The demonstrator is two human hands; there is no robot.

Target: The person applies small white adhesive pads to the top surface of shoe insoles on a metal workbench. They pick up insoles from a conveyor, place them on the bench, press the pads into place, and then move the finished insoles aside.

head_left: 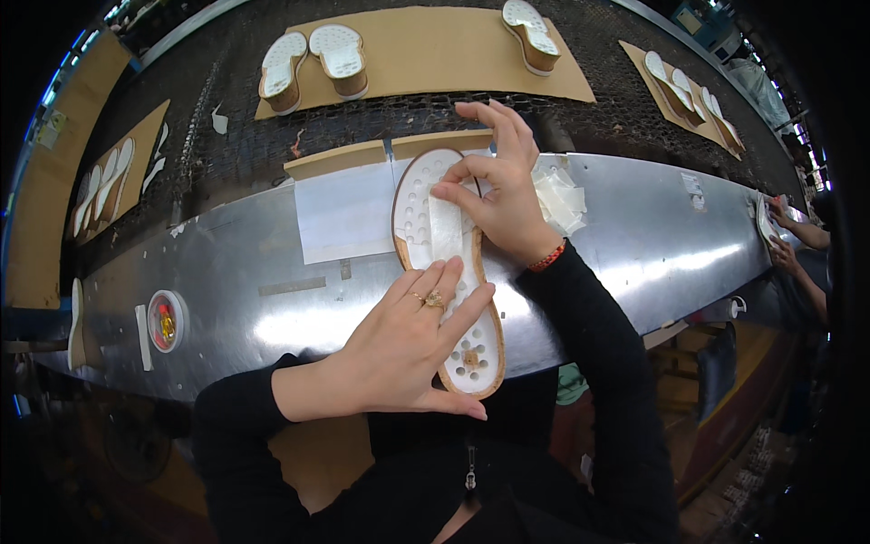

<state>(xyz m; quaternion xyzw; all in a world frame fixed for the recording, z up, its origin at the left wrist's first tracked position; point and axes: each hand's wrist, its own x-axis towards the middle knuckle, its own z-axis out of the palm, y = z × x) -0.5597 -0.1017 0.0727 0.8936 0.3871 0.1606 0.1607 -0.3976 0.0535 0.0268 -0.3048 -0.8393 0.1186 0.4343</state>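
Note:
A white shoe sole (415,204) with a tan cork-like edge and rows of round dimples lies lengthwise in front of me, its heel end near the table's front edge. Down the middle of its forepart runs a pale, slightly glossy strip (446,227). The thumb and forefinger of my right hand (509,201) pinch the strip's upper end, with the other fingers raised. My left hand (390,349) rests across the narrow middle of the sole, fingers stretched out. Its fingertips touch the strip's lower end, and its thumb reaches past the heel.
A metal table (625,227) holds a white sheet (340,213), a stack of pale pieces (560,201) and a small round tub (166,322). Beyond it, a dark mesh belt (208,109) carries cardboard (435,54) with several soles. A co-worker's hands (787,240) handle a sole at far right.

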